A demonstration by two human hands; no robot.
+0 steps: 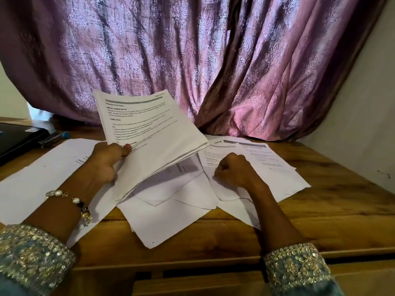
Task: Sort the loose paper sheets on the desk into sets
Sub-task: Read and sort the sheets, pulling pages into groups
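Observation:
My left hand (106,161) grips a thick stack of printed sheets (154,142) by its lower left edge, thumb on top, and the stack is lifted and tilted above the wooden desk (320,210). Under and around it lie loose white sheets (171,210), some face down, overlapping in the middle. To the right, several printed sheets (267,165) lie fanned out. My right hand (233,169) rests on these with its fingers curled into a fist; whether it pinches a sheet is hidden. A large blank sheet (42,178) lies on the left.
A black laptop (17,137) sits at the far left edge with a dark stapler (53,138) beside it. A purple patterned curtain (192,60) hangs behind the desk. A white wall (363,124) closes the right side. Desk drawers (213,283) run below the front edge.

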